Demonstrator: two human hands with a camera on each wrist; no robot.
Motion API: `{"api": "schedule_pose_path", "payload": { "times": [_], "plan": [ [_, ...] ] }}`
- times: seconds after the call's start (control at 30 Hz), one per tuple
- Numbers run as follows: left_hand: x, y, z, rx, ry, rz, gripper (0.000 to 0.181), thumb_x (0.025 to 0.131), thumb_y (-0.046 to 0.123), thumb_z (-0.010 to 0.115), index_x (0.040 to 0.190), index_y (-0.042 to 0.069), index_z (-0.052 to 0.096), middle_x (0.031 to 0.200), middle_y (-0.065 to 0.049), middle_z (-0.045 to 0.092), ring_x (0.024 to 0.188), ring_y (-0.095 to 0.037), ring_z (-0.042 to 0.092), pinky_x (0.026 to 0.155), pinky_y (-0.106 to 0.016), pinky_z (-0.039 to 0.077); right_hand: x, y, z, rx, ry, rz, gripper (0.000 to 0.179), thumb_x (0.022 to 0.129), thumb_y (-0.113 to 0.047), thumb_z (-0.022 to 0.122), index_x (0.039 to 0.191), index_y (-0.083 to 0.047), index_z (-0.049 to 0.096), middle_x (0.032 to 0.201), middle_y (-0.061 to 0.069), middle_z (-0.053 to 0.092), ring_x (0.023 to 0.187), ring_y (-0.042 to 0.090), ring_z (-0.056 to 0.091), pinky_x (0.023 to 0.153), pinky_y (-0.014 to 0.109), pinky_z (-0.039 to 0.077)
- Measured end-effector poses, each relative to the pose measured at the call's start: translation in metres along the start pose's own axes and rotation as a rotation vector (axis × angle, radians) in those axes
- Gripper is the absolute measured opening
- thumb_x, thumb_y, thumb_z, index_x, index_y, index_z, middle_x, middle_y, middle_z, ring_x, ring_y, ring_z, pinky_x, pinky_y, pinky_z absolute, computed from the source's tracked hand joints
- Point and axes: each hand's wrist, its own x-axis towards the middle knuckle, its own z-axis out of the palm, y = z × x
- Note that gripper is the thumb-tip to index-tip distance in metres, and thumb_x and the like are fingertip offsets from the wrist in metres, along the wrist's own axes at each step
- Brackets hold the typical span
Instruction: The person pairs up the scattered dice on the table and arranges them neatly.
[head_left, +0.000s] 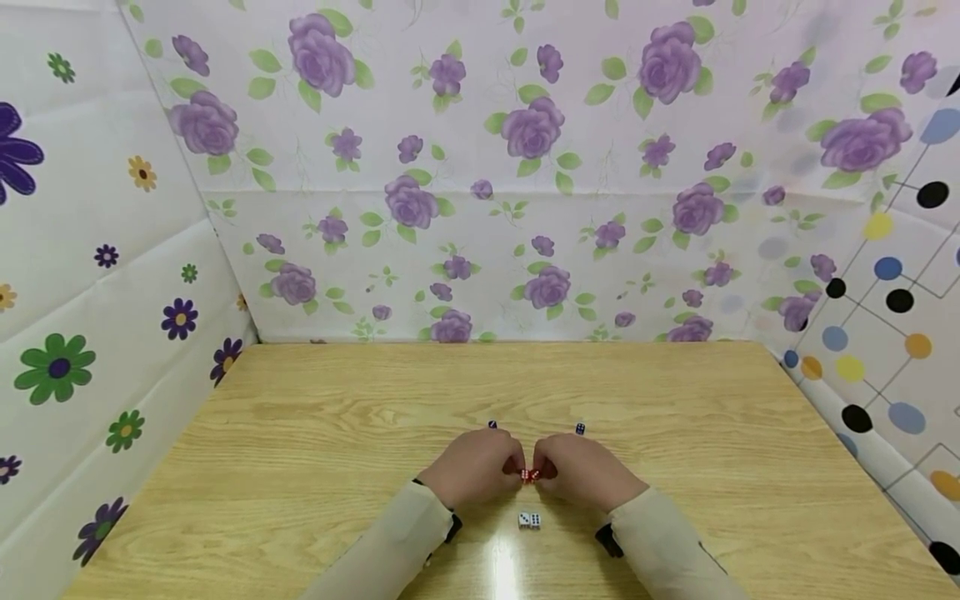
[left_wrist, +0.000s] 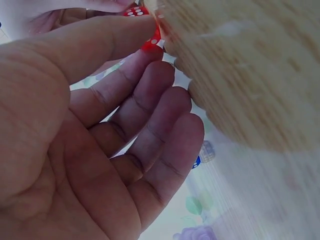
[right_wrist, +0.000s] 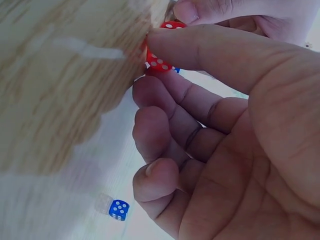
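Observation:
Near the front middle of the table, my left hand (head_left: 477,467) pinches a red die (head_left: 525,475) between thumb and index finger. Facing it, my right hand (head_left: 588,471) pinches a second red die (head_left: 536,475) the same way. In the head view the two red dice sit side by side, close together at the tabletop; whether they touch I cannot tell. The right wrist view shows the right hand's red die (right_wrist: 160,62) partly covered by the thumb. In the left wrist view the left thumb partly hides its red die (left_wrist: 152,44). The other fingers of both hands are bent.
Two white dice (head_left: 529,521) stand together nearer me on the wooden table (head_left: 337,400). Beyond the hands lie a dark blue die (head_left: 492,424) on the left and another blue die (head_left: 581,428) on the right. Flowered cloth (head_left: 480,167) hangs behind the table.

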Motion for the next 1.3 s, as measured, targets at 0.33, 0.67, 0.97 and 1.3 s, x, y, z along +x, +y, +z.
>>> {"api": "schedule_pose_path", "payload": {
  "times": [0.33,0.67,0.97,1.3],
  "plan": [
    [-0.006,-0.011,-0.016,-0.047,0.066,-0.048,0.016,0.088,0.02,0.063,0.101,0.016,0.07,0.093,0.007,0.064,0.08,-0.004,0.055,0.072,-0.025,0.048,-0.012,0.016,-0.019,0.022,0.034,0.132,0.008,0.085,-0.023,0.07,0.085,-0.02,0.062,0.075,-0.013,0.055,0.066,0.005,0.05,0.062,0.028,0.044],
    [-0.001,-0.034,-0.021,0.014,0.174,-0.171,0.02,0.089,0.015,0.064,0.109,0.013,0.066,0.096,-0.003,0.062,0.081,-0.015,0.056,0.065,-0.029,0.048,-0.018,0.043,-0.041,-0.108,0.156,0.263,0.014,0.086,-0.017,0.068,0.097,-0.01,0.063,0.084,0.0,0.056,0.071,0.012,0.051,0.065,0.032,0.046],
    [0.013,-0.034,-0.016,-0.003,0.124,-0.17,0.025,0.089,0.014,0.066,0.113,0.012,0.067,0.091,0.0,0.064,0.077,-0.01,0.058,0.067,-0.029,0.05,-0.008,0.047,-0.021,-0.2,0.139,0.244,0.021,0.088,-0.012,0.066,0.109,-0.011,0.068,0.087,0.003,0.059,0.071,0.013,0.056,0.061,0.032,0.049],
    [0.016,-0.037,-0.008,-0.031,0.158,-0.157,0.008,0.087,0.012,0.065,0.085,0.017,0.071,0.082,0.008,0.063,0.072,-0.006,0.054,0.067,-0.027,0.048,-0.003,0.047,-0.013,-0.111,0.171,0.285,0.008,0.085,-0.012,0.07,0.08,-0.018,0.068,0.078,-0.007,0.06,0.071,0.009,0.053,0.066,0.032,0.048]
  ]
}}
